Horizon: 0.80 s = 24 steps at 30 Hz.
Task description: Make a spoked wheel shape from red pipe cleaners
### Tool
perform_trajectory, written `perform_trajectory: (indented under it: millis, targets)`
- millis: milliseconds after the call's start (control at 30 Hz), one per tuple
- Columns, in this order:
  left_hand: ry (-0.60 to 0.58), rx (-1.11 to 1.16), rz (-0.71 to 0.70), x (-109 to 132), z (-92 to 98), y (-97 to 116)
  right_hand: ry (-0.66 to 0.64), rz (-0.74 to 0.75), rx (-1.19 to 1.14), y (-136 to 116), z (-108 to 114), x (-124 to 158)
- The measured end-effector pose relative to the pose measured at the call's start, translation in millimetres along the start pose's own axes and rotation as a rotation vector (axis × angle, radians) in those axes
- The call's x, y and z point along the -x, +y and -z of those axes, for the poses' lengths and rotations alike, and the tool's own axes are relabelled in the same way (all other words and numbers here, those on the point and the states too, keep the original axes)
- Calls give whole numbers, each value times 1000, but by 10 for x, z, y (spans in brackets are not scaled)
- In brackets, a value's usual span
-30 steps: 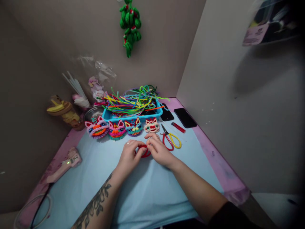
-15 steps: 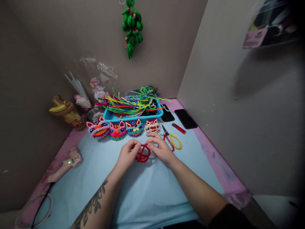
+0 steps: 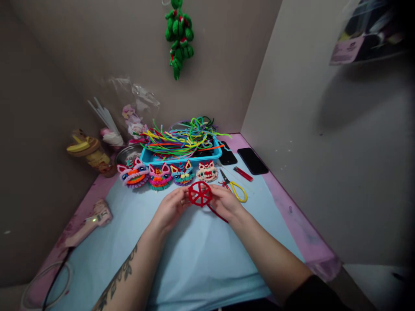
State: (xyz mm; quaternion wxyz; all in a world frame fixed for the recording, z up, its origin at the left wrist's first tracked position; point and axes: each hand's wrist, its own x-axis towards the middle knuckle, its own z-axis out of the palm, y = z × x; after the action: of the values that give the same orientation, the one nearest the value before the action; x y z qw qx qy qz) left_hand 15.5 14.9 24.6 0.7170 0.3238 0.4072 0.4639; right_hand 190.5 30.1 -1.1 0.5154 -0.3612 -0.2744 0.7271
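Observation:
A red pipe-cleaner wheel [image 3: 200,194], round with spokes crossing at its middle, is held up between both hands above the blue cloth. My left hand [image 3: 171,207] grips its left rim, and my right hand [image 3: 225,202] grips the right rim. One loose red end trails from the wheel's bottom, down and right beneath the right palm. Just beyond the hands stand several lion-head figures of fuzzy stems, among them a white and red one [image 3: 207,172] and a teal one [image 3: 183,173]. Yellow-and-red-handled scissors [image 3: 238,191] lie close to my right hand, which partly covers them.
Behind the figures is a blue basket [image 3: 181,161] heaped with colourful pipe cleaners [image 3: 181,140]. At right lie a red lighter [image 3: 243,174] and two dark phones [image 3: 253,161]. A pink glue gun [image 3: 89,222] with a cord rests at left, near a lidded cup [image 3: 89,153].
The red wheel has been raised and turned so its spoked face shows towards me. Both hands have shifted to its sides, and the right fingers have closed in on the rim.

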Motion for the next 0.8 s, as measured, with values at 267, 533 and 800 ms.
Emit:
perform_trajectory:
  millis: [267, 533, 800]
  targets:
    - [-21, 74, 99, -34, 33, -61, 10, 11, 45, 11, 1, 15]
    - [44, 24, 26, -46, 35, -25, 35, 586, 754, -122, 0, 137]
    - [65, 67, 0, -30, 8, -12, 26, 603, 868, -44, 13, 99]
